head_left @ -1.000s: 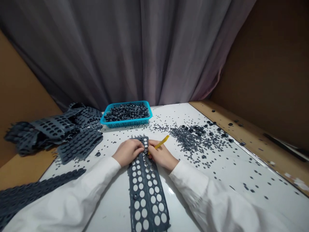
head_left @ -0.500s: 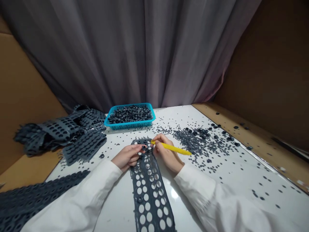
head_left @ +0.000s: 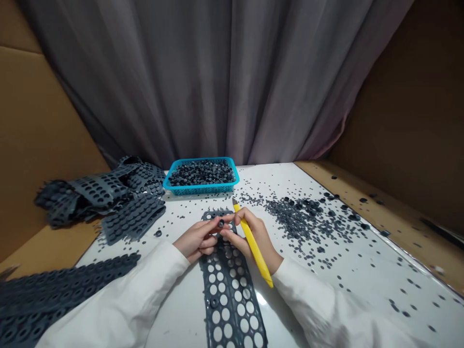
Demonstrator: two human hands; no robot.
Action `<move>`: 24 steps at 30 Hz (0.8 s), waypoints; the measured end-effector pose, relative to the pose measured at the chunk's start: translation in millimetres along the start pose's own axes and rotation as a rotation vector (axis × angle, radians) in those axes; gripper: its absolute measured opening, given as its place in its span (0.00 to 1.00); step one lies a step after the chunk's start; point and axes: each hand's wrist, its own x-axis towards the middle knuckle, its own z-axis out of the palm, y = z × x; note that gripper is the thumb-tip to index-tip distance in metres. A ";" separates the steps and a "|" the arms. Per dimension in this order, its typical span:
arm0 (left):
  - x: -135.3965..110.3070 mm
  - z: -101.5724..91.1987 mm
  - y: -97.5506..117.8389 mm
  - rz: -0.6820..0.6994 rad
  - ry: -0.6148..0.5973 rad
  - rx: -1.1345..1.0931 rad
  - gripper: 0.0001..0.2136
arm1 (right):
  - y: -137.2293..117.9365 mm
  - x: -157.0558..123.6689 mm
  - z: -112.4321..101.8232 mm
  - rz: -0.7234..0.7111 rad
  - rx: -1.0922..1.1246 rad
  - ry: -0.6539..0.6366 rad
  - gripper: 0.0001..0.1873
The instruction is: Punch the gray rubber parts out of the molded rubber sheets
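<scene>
Between the fingertips of both hands is a small black rubber ring-shaped part (head_left: pixel 221 223). My left hand (head_left: pixel 198 238) pinches it from the left, fingers curled. My right hand (head_left: pixel 255 236) touches it with its fingertips while a yellow craft knife (head_left: pixel 253 244) rests in its grip, the dark tip pointing up and away. Below both hands, a dark rubber sheet full of round holes (head_left: pixel 234 290) lies lengthwise on the white table. One round part (head_left: pixel 214 302) still sits in the sheet's left side.
A blue basket (head_left: pixel 201 188) full of small black parts stands at the back. Holed and studded rubber sheets (head_left: pixel 101 191) are heaped at left, with another sheet (head_left: pixel 65 295) nearer. Small dark discs (head_left: pixel 293 217) lie scattered at right. Cardboard walls flank the table; a grey curtain hangs behind.
My right hand has turned the knife from lying nearly sideways to pointing away, its tip lifted off the sheet. The small part now shows between both hands' fingertips. The view has shifted slightly left.
</scene>
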 end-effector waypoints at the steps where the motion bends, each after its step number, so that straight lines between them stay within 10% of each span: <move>1: -0.2 0.8 -0.5 0.002 0.002 0.009 0.18 | 0.1 -0.1 1.2 0.024 0.023 0.008 0.16; 8: -3.2 7.4 10.1 0.089 0.225 0.150 0.19 | 6.9 1.2 1.1 0.026 0.072 0.055 0.13; 12: 10.9 -4.8 52.3 0.406 0.650 0.825 0.17 | 30.5 1.0 -4.4 0.063 -0.002 0.130 0.09; 16: 34.6 -31.9 104.8 0.532 0.895 0.957 0.12 | 45.1 0.2 -7.8 0.099 -0.059 0.150 0.08; 24: 39.7 -51.1 140.7 0.461 0.919 0.727 0.13 | 45.4 -1.1 -7.7 0.084 -0.094 0.127 0.07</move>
